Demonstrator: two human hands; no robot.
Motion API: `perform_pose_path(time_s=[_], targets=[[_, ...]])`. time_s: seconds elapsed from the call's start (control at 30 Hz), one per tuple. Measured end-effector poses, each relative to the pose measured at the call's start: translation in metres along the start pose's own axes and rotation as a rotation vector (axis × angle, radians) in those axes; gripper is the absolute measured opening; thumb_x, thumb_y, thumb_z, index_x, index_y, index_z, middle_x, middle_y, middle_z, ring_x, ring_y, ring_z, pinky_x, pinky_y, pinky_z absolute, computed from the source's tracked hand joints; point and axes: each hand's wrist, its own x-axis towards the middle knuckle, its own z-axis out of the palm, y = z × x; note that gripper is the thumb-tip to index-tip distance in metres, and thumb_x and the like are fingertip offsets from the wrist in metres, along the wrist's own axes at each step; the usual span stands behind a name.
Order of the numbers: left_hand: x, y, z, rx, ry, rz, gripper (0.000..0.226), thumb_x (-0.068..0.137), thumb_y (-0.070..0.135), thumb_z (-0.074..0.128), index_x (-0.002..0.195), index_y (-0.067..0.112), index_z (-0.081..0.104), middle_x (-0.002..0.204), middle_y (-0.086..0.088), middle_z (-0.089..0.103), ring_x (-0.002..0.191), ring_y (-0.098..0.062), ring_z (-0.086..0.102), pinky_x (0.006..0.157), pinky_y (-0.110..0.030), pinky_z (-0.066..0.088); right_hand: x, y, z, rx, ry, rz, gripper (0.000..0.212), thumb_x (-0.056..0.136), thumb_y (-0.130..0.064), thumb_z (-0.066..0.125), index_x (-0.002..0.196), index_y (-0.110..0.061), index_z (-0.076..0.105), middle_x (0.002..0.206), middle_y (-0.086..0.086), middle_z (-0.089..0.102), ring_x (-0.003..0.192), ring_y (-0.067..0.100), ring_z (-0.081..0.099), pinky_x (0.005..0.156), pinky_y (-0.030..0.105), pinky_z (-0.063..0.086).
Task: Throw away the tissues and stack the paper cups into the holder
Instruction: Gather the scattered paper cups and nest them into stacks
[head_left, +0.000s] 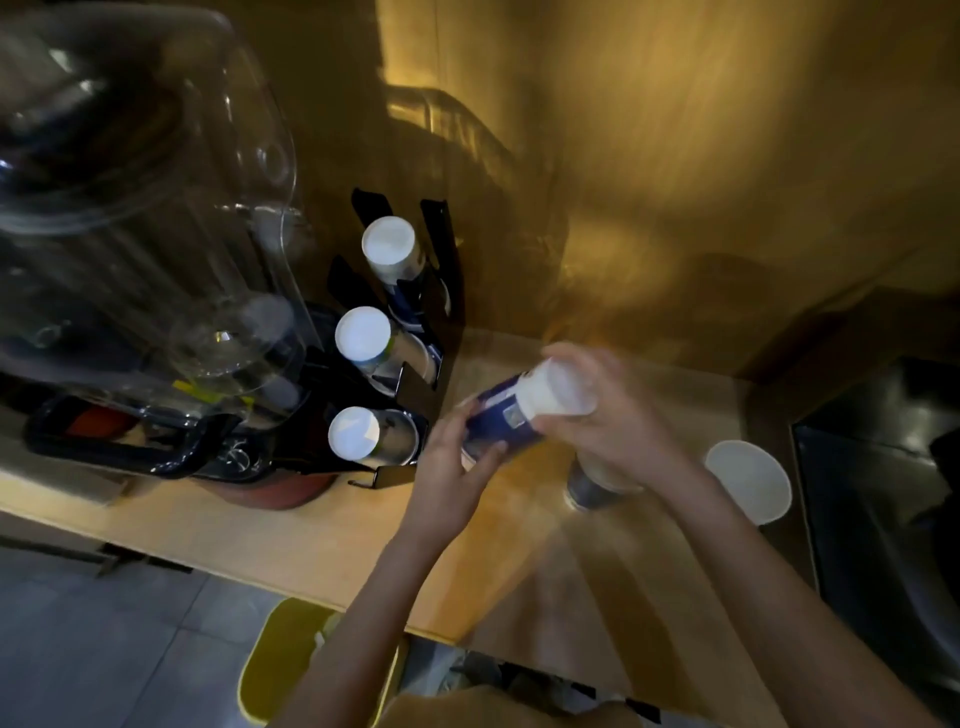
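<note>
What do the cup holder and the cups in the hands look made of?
Cup holder: seemingly black sheet metal or rigid plastic, thin flat panels with a dull sheen. Held cups: paper, matte white with blue print, consistent with the task.

You work in dim, warm amber light that pools on the wall (727, 156) and desk (322, 540), leaving the corners dark. Motion blur smears your right hand (613, 410), glare streaks the clear dispenser (145, 208), and wide-angle distortion bends the edges.
</note>
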Motion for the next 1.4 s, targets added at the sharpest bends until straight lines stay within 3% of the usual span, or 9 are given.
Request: perform_pose_path(time_s=[0.07, 0.17, 0.33, 0.53, 0.8, 0.93, 1.13, 1.27, 1.4], targets=[[0.011, 0.016, -0.007, -0.094, 0.165, 0.006, 0.056, 0.082, 0.035, 0.065, 0.131, 0.026, 0.039, 0.126, 0.007, 0.044, 0.117, -0.008, 0.043, 0.094, -0.018, 0.036, -0.001, 0.000, -0.020, 0.297, 0.182, 0.098, 0.054, 0.071, -0.020, 0.076, 0.110, -0.042, 0.045, 0.112, -0.012, 0.050, 0.098, -0.003, 0.052, 0.072, 0.011, 0.045], [0.029, 0.035, -0.012, -0.341, 0.243, -0.204, 0.078, 0.075, 0.043, 0.069, 0.139, 0.020, 0.029, 0.145, -0.002, 0.035, 0.131, -0.017, 0.036, 0.108, -0.036, 0.036, -0.003, 0.003, -0.040, 0.817, 0.333, 0.321, 0.051, 0.067, -0.021, 0.076, 0.109, -0.038, 0.050, 0.109, -0.009, 0.056, 0.095, 0.009, 0.063, 0.065, 0.020, 0.058], [0.059, 0.065, -0.011, -0.931, 0.080, -0.300, 0.095, 0.067, 0.043, 0.071, 0.144, 0.030, 0.016, 0.144, -0.006, 0.040, 0.129, -0.018, 0.045, 0.100, -0.030, 0.043, -0.006, 0.011, -0.037, 1.369, 0.309, 0.497, 0.061, 0.066, -0.018, 0.069, 0.124, -0.014, 0.049, 0.118, 0.015, 0.062, 0.103, 0.027, 0.064, 0.073, 0.037, 0.060], [0.078, 0.091, 0.000, -0.949, 0.107, -0.148, 0.092, 0.059, 0.034, 0.081, 0.133, 0.040, 0.027, 0.138, -0.007, 0.048, 0.118, -0.016, 0.055, 0.097, -0.037, 0.049, -0.010, 0.023, -0.009, 1.720, 0.158, 0.489, 0.044, 0.073, -0.017, 0.060, 0.115, -0.007, 0.056, 0.113, 0.016, 0.067, 0.109, 0.032, 0.059, 0.091, 0.043, 0.049], [0.081, 0.105, -0.004, -0.720, 0.114, 0.071, 0.099, 0.048, 0.031, 0.084, 0.129, 0.046, 0.029, 0.135, 0.008, 0.049, 0.117, -0.003, 0.055, 0.084, -0.020, 0.055, -0.009, 0.032, -0.002, 1.359, -0.005, 0.402, 0.042, 0.073, -0.012, 0.057, 0.112, 0.004, 0.057, 0.121, 0.025, 0.059, 0.112, 0.034, 0.056, 0.100, 0.048, 0.040], [0.073, 0.105, -0.006, -0.368, -0.005, 0.177, 0.110, 0.052, 0.032, 0.088, 0.140, 0.038, 0.022, 0.129, 0.039, 0.038, 0.119, 0.021, 0.038, 0.094, 0.001, 0.035, 0.009, 0.024, -0.034, 1.062, 0.147, 0.288, 0.035, 0.069, -0.027, 0.066, 0.103, -0.021, 0.066, 0.112, 0.004, 0.066, 0.108, 0.018, 0.059, 0.094, 0.040, 0.042], [0.058, 0.102, 0.010, -0.093, -0.099, 0.219, 0.108, 0.054, 0.032, 0.085, 0.141, 0.039, 0.022, 0.139, 0.010, 0.044, 0.123, -0.002, 0.045, 0.096, -0.015, 0.042, 0.018, 0.005, -0.063, 0.594, 0.097, 0.196, 0.094, 0.056, -0.055, 0.071, 0.138, -0.029, 0.033, 0.117, -0.024, 0.052, 0.107, -0.011, 0.051, 0.079, 0.011, 0.045], [0.051, 0.102, 0.022, -0.075, -0.155, 0.193, 0.106, 0.052, 0.034, 0.085, 0.140, 0.038, 0.025, 0.136, 0.009, 0.047, 0.119, -0.007, 0.049, 0.097, -0.026, 0.048, 0.006, 0.006, -0.064, 0.492, 0.155, 0.229, 0.086, 0.058, -0.052, 0.071, 0.135, -0.028, 0.038, 0.119, -0.011, 0.057, 0.111, 0.004, 0.055, 0.089, 0.021, 0.045], [0.046, 0.104, 0.032, -0.116, -0.289, 0.165, 0.102, 0.050, 0.037, 0.085, 0.135, 0.044, 0.028, 0.124, 0.018, 0.052, 0.110, 0.004, 0.052, 0.088, -0.008, 0.045, -0.011, 0.011, -0.077, 0.499, 0.291, 0.257, 0.078, 0.058, -0.042, 0.081, 0.125, -0.028, 0.045, 0.102, -0.005, 0.064, 0.097, 0.010, 0.062, 0.081, 0.022, 0.049]])
